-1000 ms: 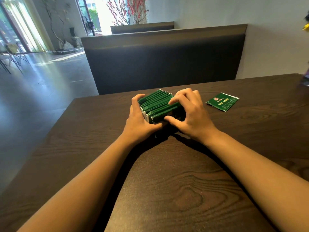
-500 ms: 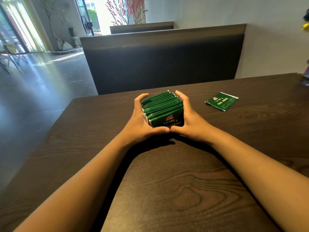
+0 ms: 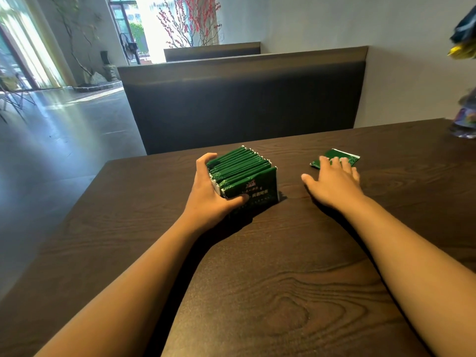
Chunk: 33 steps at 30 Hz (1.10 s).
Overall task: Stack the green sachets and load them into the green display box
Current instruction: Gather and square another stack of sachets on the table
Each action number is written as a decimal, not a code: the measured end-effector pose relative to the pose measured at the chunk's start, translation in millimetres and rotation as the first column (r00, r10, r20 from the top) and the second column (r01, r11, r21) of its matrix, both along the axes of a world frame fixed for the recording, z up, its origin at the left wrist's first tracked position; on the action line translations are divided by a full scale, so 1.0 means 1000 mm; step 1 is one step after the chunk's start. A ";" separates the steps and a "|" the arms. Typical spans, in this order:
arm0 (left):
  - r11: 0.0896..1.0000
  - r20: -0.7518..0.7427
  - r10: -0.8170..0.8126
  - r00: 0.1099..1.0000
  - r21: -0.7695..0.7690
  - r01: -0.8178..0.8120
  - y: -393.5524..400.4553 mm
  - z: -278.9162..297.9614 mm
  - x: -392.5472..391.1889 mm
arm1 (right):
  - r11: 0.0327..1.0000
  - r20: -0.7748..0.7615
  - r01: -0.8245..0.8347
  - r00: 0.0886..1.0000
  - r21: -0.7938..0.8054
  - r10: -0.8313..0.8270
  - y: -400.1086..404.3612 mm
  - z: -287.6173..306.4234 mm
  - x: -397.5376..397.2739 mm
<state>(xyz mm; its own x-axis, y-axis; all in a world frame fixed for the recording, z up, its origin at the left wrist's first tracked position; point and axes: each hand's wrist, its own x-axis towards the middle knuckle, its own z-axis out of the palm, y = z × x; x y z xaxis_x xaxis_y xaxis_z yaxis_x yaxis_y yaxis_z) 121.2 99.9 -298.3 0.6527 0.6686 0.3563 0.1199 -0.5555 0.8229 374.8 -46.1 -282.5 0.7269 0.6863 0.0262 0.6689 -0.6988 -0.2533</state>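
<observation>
The print on the nearest sachet is pale lettering under a small emblem, too blurred for me to read. My stack of green sachets [image 3: 242, 173] stands on edge a little left of the frame's centre on the dark wooden table [image 3: 257, 292] — glossy dark green packets packed face to face, their top folds running in a row toward the bench, thin white edges showing at the left side. My left hand [image 3: 208, 194] grips the stack, fingers curled round its left end and thumb across the near face. My right hand [image 3: 334, 181] lies flat with fingers spread, fingertips resting on a single loose sachet [image 3: 342, 157] right of centre — pressing, not pinching.
</observation>
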 end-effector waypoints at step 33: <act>0.992 0.005 0.125 0.992 0.002 -0.125 0.000 -0.001 0.002 | 0.948 0.021 -0.300 0.952 -0.110 0.304 -0.005 0.014 -0.026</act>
